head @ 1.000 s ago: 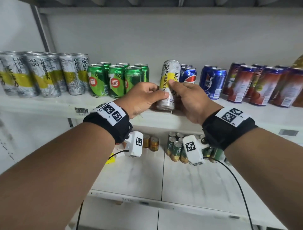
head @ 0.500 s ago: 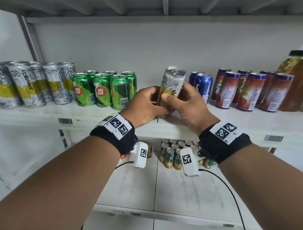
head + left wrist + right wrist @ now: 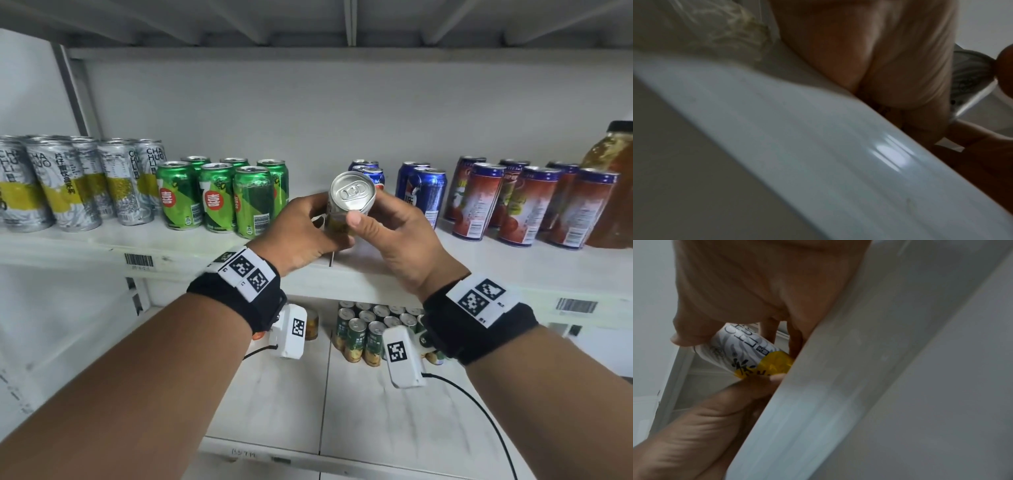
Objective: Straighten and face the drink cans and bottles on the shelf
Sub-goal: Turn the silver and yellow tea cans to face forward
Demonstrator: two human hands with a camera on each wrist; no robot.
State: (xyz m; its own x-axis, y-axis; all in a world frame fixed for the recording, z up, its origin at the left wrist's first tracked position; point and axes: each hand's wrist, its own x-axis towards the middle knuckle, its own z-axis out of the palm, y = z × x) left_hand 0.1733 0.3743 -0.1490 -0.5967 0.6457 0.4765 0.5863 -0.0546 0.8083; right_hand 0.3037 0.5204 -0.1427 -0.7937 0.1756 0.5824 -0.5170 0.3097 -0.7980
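Head view: both hands hold one silver-and-yellow can [image 3: 349, 202] in front of the shelf [image 3: 513, 270], lifted off it, tipped so its lid with the pull tab faces the camera. Left hand [image 3: 301, 233] wraps the lower body from the left, fingers curled round it. Right hand [image 3: 394, 233] grips from the right, thumb [image 3: 356, 219] pressed on the near side just below the rim, other fingers curled behind. The can sits between the green cans [image 3: 219, 195] on its left and the blue cans [image 3: 421, 188] behind and to the right. Matching silver-and-yellow cans [image 3: 68, 185] stand at the far left of the shelf, labels turned various ways. Red cans [image 3: 527, 205] stand right of the blue ones, and an amber bottle [image 3: 613, 185] is at the far right edge (only partly in frame). Lower shelf holds small green-and-gold cans [image 3: 363, 332] in a block.

Left wrist view: blurred and dim. Left hand [image 3: 890, 56] fills the top; the shelf edge [image 3: 818, 154] runs diagonally below it. The can's bottom rim [image 3: 970, 78] shows past the palm; finger grip cannot be read here.

Right wrist view: right hand [image 3: 756, 280] up top, fingers [image 3: 768, 331] clamped on the can [image 3: 754, 352], yellow band and black lettering visible. Left hand [image 3: 715, 415] comes in from below, its fingertip touching the yellow band. Shelf edge [image 3: 838, 386] cuts across the right half.
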